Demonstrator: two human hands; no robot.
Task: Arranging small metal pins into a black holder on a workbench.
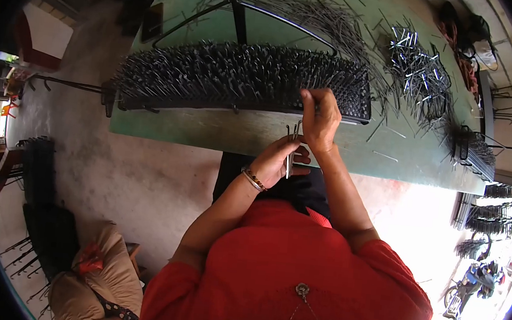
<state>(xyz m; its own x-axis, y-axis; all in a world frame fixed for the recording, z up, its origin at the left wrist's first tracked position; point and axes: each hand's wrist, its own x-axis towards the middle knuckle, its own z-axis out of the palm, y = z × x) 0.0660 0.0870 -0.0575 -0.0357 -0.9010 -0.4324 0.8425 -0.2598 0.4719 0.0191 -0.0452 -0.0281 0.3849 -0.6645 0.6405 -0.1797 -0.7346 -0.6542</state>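
My left hand (271,162) is closed around a few thin metal rods (290,157) with bent ends, just off the front edge of the green table (203,132). A wide black rack (254,106) lies across the table, packed with upright hooked metal rods (215,74). At its right part, above the front rim, is my right hand (321,120), its fingers curled in and the thumb pointing up. Whatever sits between those fingers is hidden. The two wrists nearly meet over the table edge.
Loose straight rods (317,19) lie scattered behind the rack. A shiny pile of rods (419,74) covers the table's right side, with a smaller filled rack (473,151) at the right corner. A dark frame (238,18) rises behind the rack. Tan cloth (106,269) shows at lower left.
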